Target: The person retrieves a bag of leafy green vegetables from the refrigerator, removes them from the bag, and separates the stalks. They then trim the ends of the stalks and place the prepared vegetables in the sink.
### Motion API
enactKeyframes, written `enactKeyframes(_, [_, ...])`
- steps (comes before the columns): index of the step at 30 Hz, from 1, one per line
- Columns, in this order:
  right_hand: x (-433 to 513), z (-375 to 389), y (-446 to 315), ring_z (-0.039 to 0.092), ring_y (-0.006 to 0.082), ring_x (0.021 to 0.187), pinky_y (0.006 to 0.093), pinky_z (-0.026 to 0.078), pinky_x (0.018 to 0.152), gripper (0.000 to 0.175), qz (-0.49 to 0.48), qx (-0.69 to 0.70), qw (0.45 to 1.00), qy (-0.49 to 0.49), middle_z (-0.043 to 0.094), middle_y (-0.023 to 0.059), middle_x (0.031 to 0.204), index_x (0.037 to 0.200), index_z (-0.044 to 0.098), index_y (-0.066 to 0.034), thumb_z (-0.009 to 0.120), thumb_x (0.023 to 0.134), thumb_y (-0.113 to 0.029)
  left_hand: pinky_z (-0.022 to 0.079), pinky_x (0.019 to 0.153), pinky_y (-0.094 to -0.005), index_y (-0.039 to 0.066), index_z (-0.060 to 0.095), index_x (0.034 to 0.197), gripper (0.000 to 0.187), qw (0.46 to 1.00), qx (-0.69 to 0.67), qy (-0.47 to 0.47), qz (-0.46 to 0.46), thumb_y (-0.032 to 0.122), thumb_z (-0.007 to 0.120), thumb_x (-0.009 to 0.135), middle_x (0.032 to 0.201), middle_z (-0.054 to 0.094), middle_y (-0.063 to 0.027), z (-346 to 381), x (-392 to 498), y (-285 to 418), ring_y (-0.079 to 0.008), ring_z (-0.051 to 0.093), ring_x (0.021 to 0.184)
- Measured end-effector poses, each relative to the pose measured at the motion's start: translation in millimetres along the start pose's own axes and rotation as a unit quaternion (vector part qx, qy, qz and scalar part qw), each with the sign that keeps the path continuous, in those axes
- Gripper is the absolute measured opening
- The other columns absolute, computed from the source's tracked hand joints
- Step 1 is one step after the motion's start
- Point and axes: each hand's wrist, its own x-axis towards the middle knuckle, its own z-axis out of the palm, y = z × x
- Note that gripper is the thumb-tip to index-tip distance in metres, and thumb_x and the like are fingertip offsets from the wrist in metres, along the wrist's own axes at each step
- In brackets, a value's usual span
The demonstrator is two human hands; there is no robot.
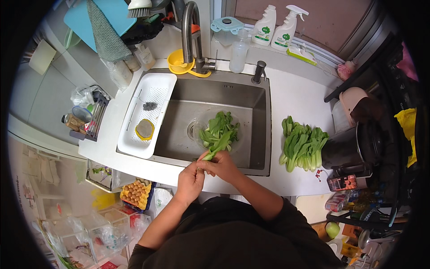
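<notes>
Both hands meet over the front edge of the stainless steel sink (260, 127). My right hand (220, 165) grips a green leafy stalk of bok choy (220, 144), its leaf pointing away over the sink. My left hand (190, 180) touches the right one at the stalk's lower end, fingers closed; whether it also grips the stalk is hidden. Below the leaf, loose bok choy leaves (218, 126) lie in a clear bowl (200, 117) inside the sink. A pile of whole bok choy (304, 144) rests on the white counter (289, 84) to the right.
A white perforated drain basket (164, 90) spans the sink's left side, holding a scrubber (149, 106) and a yellow-edged sponge (145, 129). The faucet (185, 33) rises behind, beside a yellow strainer (179, 63). Right of the pile stands a dark pot (339, 148). An egg tray (136, 194) lies below left.
</notes>
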Motion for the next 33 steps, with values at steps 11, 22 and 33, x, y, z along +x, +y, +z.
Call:
enactKeyframes(11, [-33.7, 0.5, -22.1, 0.046, 0.0058, 0.042, 0.0177, 0.034, 0.035, 0.006, -0.055, -0.017, 0.983, 0.176, 0.054, 0.0038, 0.058, 0.077, 0.055, 0.0013, 0.057, 0.077, -0.004, 0.041, 0.058, -0.0296, 0.001, 0.050, 0.087, 0.014, 0.997, -0.047, -0.051, 0.038, 0.014, 0.046, 0.084, 0.076, 0.054, -0.0109, 6.3, -2.9, 22.8, -0.0204, 0.050, 0.064])
enactKeyframes(22, [-14.3, -9.7, -5.7, 0.035, 0.0046, 0.038, 0.0163, 0.022, 0.032, 0.019, 0.334, 0.288, 0.894, -0.083, 0.046, 0.0001, 0.055, 0.076, 0.056, 0.0019, 0.061, 0.076, -0.016, 0.042, 0.062, -0.0347, 0.005, 0.049, 0.072, 0.006, 0.816, 0.261, -0.253, 0.450, 0.011, 0.049, 0.072, 0.075, 0.048, -0.0051, -63.2, -62.1, -13.1, -0.0227, 0.050, 0.071])
enactKeyframes(33, [83.2, -66.1, 98.1, 0.051, 0.0119, 0.049, 0.0243, 0.043, 0.046, 0.022, 0.271, -0.020, 0.934, 0.233, 0.056, 0.0067, 0.063, 0.074, 0.057, -0.0004, 0.067, 0.069, -0.020, 0.036, 0.039, -0.0240, -0.003, 0.033, 0.122, 0.054, 0.870, 0.151, 0.315, -0.347, 0.014, 0.055, 0.076, 0.058, 0.047, -0.0031, -433.4, -118.0, -312.4, -0.0092, 0.045, 0.050])
